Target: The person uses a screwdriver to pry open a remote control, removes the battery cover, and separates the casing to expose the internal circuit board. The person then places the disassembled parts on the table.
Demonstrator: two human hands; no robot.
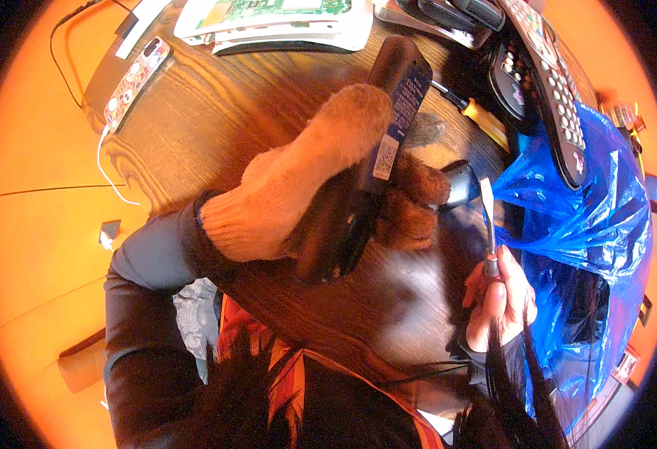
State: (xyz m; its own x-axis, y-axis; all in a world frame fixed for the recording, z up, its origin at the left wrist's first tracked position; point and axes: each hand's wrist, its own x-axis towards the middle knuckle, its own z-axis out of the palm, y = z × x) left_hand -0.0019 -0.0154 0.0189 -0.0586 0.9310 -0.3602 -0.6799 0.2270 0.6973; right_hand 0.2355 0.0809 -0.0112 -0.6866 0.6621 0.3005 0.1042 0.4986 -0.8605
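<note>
My left hand (291, 179), in a knit work glove, is closed around a long black handset (399, 97) that looks like a remote control. Its back, with a printed label, faces up, and it is held tilted above the wooden table. Gloved fingertips wrap round its right side. Bare, my right hand (502, 299) grips a flathead screwdriver (490, 224) by the handle, blade pointing up and away. The blade is apart from the handset. Beyond the gloved fingertips is a small dark, shiny piece (461, 184), whose kind I cannot make out.
A blue plastic bag (605, 202) fills the right side. Remote controls (556, 112) lie at the far right, near a yellow-handled screwdriver (485, 123). Green circuit boards (283, 13) are at the back. A phone in a patterned case (135, 84) with a white cable lies far left.
</note>
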